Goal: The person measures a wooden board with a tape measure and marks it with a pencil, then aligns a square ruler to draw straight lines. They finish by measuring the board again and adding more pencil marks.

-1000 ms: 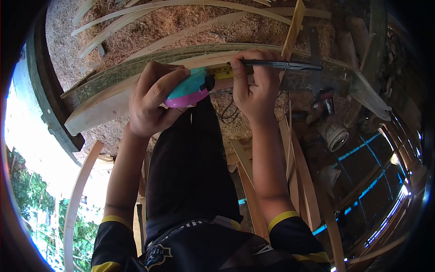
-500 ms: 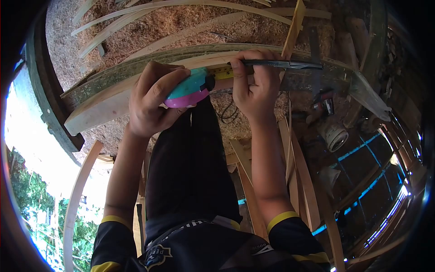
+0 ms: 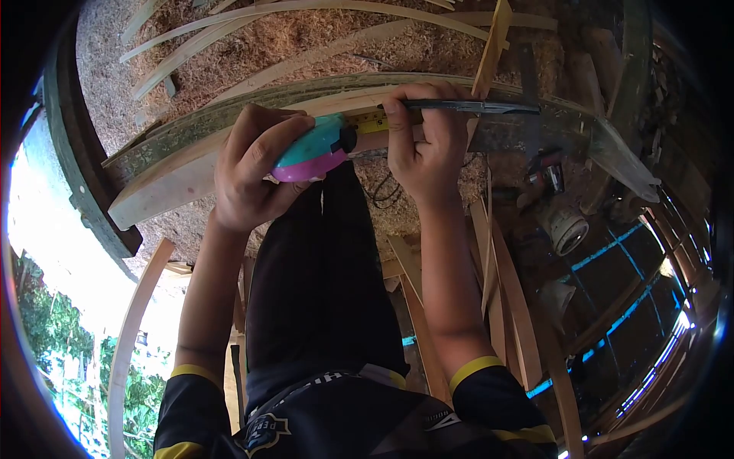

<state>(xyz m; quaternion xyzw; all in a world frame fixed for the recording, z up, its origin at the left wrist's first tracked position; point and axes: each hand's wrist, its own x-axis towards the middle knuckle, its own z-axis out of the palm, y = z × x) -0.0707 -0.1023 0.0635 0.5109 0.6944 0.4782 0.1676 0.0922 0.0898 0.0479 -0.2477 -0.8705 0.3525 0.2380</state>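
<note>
My left hand (image 3: pixel 256 168) is closed around a turquoise and pink tape measure (image 3: pixel 312 153). Its yellow blade (image 3: pixel 368 122) runs out to the right along a pale wooden board (image 3: pixel 172 176). My right hand (image 3: pixel 428 145) pinches a dark, slim marking tool (image 3: pixel 482 106), like a pen or pencil, whose tip points left over the board just above the blade. The far end of the blade passes behind my right fingers and is hidden there. Beneath the board lies a long weathered beam (image 3: pixel 176 126).
Thin curved wood strips (image 3: pixel 306 8) lie on shavings beyond the beam. An upright wooden piece (image 3: pixel 489 53) stands by my right hand. A power tool (image 3: pixel 547 174) and a whitish container (image 3: pixel 566 229) are at right. More planks (image 3: pixel 508 306) flank my legs.
Both hands have shifted slightly left, with the tape measure and the marking tool still in them. The tool's tip has moved a little left along the board.
</note>
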